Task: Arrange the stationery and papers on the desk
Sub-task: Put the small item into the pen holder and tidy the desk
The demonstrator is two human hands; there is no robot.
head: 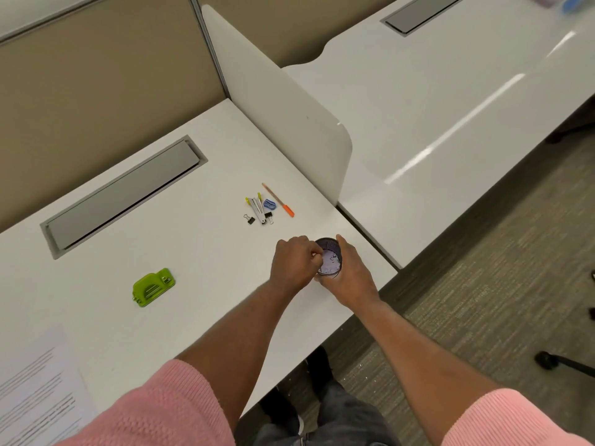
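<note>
On the white desk (199, 259), printed sheets (35, 391) lie at the near left corner, a green hole punch (154, 287) sits mid-desk, and a small cluster of pens, a blue sharpener (269, 204) and binder clips (259, 218) lies further back. Near the right edge the right hand (349, 278) wraps a dark round cup (328, 257), fingers clamped round its wall. The left hand (294, 263) hovers at the rim, fingertips pinched together; what they hold cannot be told. Steadying the cup while dropping small pieces straight in would suit. The sheets' lines are illegible; no brand shows.
</note>
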